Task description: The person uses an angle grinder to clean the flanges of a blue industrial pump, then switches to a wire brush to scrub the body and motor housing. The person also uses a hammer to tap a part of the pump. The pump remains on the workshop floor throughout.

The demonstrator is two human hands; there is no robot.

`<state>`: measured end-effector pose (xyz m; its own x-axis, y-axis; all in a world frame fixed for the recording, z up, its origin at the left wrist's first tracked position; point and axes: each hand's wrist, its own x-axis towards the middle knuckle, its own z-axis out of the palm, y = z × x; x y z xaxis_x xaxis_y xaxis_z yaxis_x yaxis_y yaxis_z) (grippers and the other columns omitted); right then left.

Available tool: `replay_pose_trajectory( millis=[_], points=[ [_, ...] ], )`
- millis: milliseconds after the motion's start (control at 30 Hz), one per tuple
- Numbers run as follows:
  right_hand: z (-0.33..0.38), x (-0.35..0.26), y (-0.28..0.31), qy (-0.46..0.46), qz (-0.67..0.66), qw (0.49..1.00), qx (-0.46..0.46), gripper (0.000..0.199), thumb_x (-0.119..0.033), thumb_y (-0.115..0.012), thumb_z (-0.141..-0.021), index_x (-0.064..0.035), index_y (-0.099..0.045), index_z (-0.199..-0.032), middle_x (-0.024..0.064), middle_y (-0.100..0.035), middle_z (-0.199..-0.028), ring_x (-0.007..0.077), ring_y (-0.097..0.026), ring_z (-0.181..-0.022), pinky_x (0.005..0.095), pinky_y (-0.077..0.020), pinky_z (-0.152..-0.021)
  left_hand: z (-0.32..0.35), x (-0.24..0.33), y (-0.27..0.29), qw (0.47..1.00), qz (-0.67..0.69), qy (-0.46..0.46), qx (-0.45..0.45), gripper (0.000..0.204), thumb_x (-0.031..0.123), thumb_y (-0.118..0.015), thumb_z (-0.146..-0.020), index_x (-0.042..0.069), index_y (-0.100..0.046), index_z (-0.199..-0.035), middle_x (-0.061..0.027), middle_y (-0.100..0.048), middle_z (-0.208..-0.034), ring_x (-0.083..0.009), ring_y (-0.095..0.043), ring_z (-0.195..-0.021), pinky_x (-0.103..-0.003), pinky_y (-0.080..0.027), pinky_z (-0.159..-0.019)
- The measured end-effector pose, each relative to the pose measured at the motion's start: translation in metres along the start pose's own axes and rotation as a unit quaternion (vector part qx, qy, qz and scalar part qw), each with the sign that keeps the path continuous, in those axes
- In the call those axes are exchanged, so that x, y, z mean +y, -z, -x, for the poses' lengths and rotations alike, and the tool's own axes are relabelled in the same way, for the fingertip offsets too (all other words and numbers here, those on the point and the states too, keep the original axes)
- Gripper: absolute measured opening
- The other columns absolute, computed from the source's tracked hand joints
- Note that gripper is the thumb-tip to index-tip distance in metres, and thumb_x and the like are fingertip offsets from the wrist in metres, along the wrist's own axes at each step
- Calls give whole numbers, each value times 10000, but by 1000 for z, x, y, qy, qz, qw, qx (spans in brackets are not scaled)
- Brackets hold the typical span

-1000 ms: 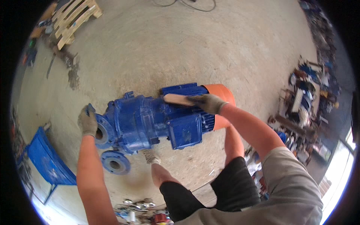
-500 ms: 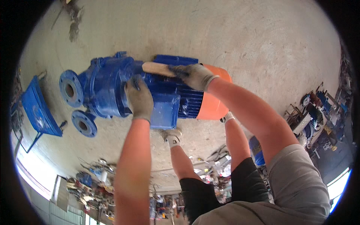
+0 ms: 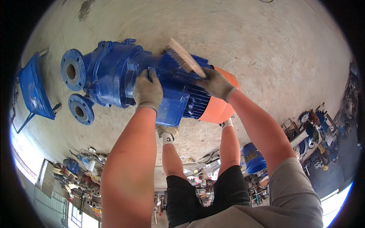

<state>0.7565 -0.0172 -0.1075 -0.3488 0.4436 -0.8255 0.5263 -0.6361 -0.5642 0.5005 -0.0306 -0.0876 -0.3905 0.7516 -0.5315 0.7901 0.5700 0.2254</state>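
A blue pump [image 3: 110, 72] with two round flanges lies on the floor, joined to a blue finned motor with an orange end cover [image 3: 217, 107]. My left hand [image 3: 148, 91], in a grey work glove, is closed at the pump's middle section beside the blue terminal box [image 3: 172, 110]; its fingertips are partly hidden. My right hand [image 3: 216, 84], gloved too, grips one end of a wooden brush [image 3: 187, 59]. The brush is tilted over the motor, its far end pointing up and left and its bristles facing the pump side. Whether the bristles touch the motor, I cannot tell.
At the left stands a blue metal wheelbarrow-like tray [image 3: 36, 89]. A blue bucket [image 3: 254, 157] is behind my legs. Piles of metal parts and tools [image 3: 315, 133] lie at the right, with more clutter [image 3: 81, 171] at the lower left. My feet are close to the motor.
My right hand has moved slightly right and down, and the brush has turned from nearly level to steeply tilted, showing its bristles. My left hand stays at the pump's middle. The view has shifted.
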Motion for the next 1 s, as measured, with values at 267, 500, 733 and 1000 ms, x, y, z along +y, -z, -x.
replay_pose_trajectory(
  millis=[267, 500, 733, 1000],
  points=[
    [-24, -27, -20, -53, 33, 988, -142, 554, -188, -642, -973, -79, -549, -1508, 42, -646, -811, 140, -628, -660, 289, -583, -575, 4, 9, 7, 1000, 8, -8, -22, 449, 412, -426, -1087, 48, -682, -1146, -203, -690, -1209, -422, -651, -1150, -518, -514, -987],
    [-24, -31, -18, -92, 71, 980, -160, 492, -238, -646, -990, -43, -580, -1437, 56, -653, -846, 136, -661, -680, 304, -596, -593, 2, 7, 5, 1000, -6, 9, -27, 473, 448, -440, -1075, 58, -686, -1183, -196, -691, -1221, -408, -651, -1172, -506, -513, -1014],
    [-10, -26, -9, -67, 115, 982, -133, 547, -248, -601, -1001, -120, -524, -1527, 60, -661, -826, 178, -673, -655, 317, -584, -555, 1, 4, 1, 1000, 14, -13, 18, 453, 416, -491, -1064, 36, -715, -1162, -261, -724, -1127, -469, -676, -1073, -522, -520, -948],
    [9, 7, 24, -171, -109, 979, -13, 254, -218, -584, -1028, -7, -608, -1166, 62, -605, -711, 167, -612, -576, 343, -492, -493, 1, 3, -1, 1000, 10, -18, 19, 454, 428, -471, -1071, 52, -719, -1128, -243, -725, -1123, -462, -678, -1059, -533, -523, -933]
  ],
)
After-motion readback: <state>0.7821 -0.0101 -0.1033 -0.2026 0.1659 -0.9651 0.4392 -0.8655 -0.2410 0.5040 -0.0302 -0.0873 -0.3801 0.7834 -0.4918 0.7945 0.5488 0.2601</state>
